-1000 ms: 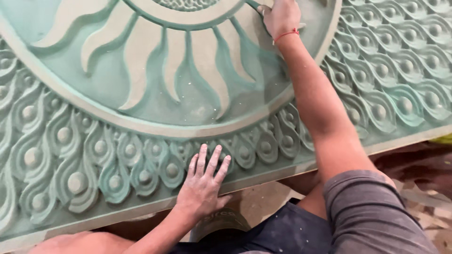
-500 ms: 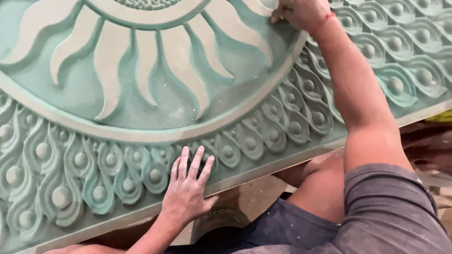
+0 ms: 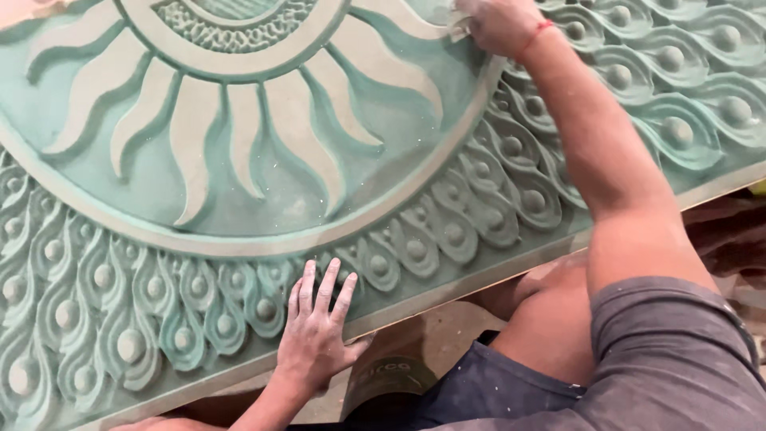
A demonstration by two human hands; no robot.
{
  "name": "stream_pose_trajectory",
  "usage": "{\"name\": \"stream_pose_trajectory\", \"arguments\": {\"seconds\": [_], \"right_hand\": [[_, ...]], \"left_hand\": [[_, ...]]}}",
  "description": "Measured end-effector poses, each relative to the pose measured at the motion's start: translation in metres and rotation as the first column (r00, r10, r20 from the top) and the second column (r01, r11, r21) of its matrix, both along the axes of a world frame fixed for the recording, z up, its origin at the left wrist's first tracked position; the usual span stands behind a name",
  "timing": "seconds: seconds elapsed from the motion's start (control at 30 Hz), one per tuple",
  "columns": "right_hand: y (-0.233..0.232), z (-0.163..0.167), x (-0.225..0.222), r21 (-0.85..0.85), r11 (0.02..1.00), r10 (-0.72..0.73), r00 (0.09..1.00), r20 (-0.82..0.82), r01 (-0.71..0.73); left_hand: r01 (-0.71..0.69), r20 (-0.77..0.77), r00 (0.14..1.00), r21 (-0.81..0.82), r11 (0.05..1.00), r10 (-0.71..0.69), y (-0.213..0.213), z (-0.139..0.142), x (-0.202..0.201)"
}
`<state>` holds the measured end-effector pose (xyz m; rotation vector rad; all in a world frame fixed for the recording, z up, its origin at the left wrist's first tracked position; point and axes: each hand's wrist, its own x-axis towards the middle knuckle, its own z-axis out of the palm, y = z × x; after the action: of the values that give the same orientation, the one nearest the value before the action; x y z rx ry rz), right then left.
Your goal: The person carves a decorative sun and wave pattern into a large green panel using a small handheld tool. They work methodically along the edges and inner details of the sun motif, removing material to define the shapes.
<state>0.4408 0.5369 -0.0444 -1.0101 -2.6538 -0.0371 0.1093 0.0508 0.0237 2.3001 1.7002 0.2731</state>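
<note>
Grey cloth of a dusty sleeve (image 3: 678, 351) and dark blue shorts (image 3: 495, 391) filled the near corner, with a bare knee (image 3: 550, 319) tucked under the edge of the work. Just beyond, the left hand (image 3: 319, 339) lay flat and open on the near rim of a big green carved panel (image 3: 239, 199), fingers (image 3: 327, 287) spread over the row of feather-shaped scales with round beads (image 3: 199, 319); it gripped nothing, only pressed on the surface. Pale dust speckled the smooth green field further in. Wavy cream sun rays (image 3: 247, 136) fanned out from a raised ring (image 3: 239, 68) near the top edge. Farthest off, the right arm reached across the panel, a red thread (image 3: 536, 33) at its wrist. The right hand (image 3: 499, 24) was curled tight at the tip of one ray, closed on a small pale scrap (image 3: 456, 28) that peeped from the fingers; what kind of scrap it was could not be told.
</note>
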Motion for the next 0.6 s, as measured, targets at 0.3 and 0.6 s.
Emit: {"name": "stream_pose_trajectory", "arguments": {"seconds": [0.3,0.6], "right_hand": [[-0.02,0.015,-0.019,0.109,0.98,0.174,0.982,-0.07,-0.166],[-0.002,-0.011,-0.009,0.188,0.964,0.194,0.981,-0.019,-0.187]], "left_hand": [[-0.016,-0.025,1.0,-0.011,1.0,0.016,-0.001,0.004,0.004],[-0.022,-0.033,0.999,0.007,1.0,0.023,-0.002,0.002,0.004]]}}
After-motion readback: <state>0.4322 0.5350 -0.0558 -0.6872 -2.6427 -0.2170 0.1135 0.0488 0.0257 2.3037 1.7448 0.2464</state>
